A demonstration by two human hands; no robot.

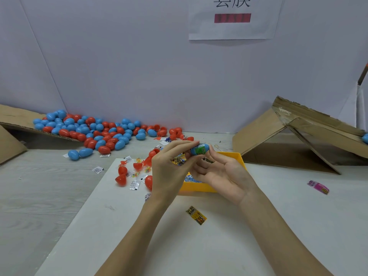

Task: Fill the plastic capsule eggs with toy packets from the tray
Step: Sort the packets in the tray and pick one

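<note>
A blue capsule egg (199,150) with a green toy packet showing in it is held up between both hands above the yellow tray (237,156). My left hand (171,168) pinches its left end with fingertips and thumb. My right hand (221,172) grips its right end, palm turned up. The tray holds several toy packets (179,159), mostly hidden behind my hands. A large heap of closed blue and red eggs (95,130) lies at the back left.
Loose red egg halves (121,176) and small white packets (134,185) lie left of the tray. A yellow packet (196,215) lies in front, a pink one (318,187) at the right. Cardboard boxes stand at the left edge (12,136) and back right (294,136).
</note>
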